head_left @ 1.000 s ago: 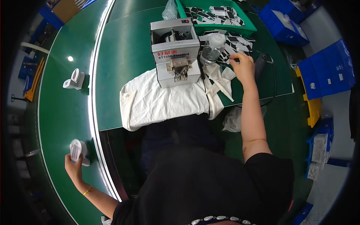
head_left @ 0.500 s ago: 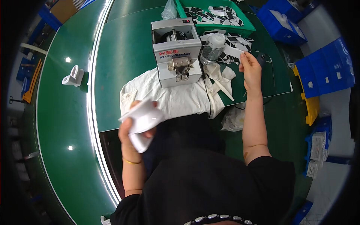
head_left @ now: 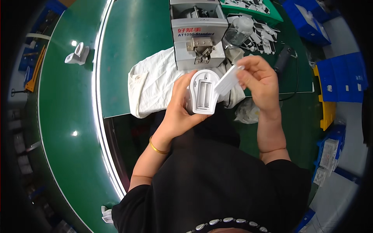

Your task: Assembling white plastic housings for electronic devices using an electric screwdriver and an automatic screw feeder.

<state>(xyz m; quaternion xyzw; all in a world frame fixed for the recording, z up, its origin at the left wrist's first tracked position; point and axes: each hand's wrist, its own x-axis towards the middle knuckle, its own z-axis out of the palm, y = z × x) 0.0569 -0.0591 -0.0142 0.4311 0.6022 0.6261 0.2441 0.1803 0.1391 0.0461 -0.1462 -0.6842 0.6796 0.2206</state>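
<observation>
My left hand (head_left: pixel 178 112) grips a white plastic device (head_left: pixel 210 75) with its back turned up, so its battery compartment (head_left: pixel 203 95) lies open to view. Metal contacts and rails show inside the compartment, with no batteries between them. Between thumb and fingers, my right hand (head_left: pixel 261 83) pinches a flat white battery cover (head_left: pixel 227 82). The cover is tilted beside the device's right edge; whether its lower end touches the device, I cannot tell. Just beyond both hands stands a grey boxy dispensing machine (head_left: pixel 199 54) with a metal mechanism on its front.
White cloth (head_left: pixel 149 87) lies under the machine on the green table. Behind it, right, are a clear jar (head_left: pixel 237 33), loose white covers (head_left: pixel 268 37) and a green bin (head_left: pixel 274 13). A similar white device (head_left: pixel 77 53) rests on the green conveyor (head_left: pixel 66 101) at left.
My left hand has brought the device rightward and up, in front of the machine, with its compartment now showing. My right hand has carried the cover from the pile toward the device.
</observation>
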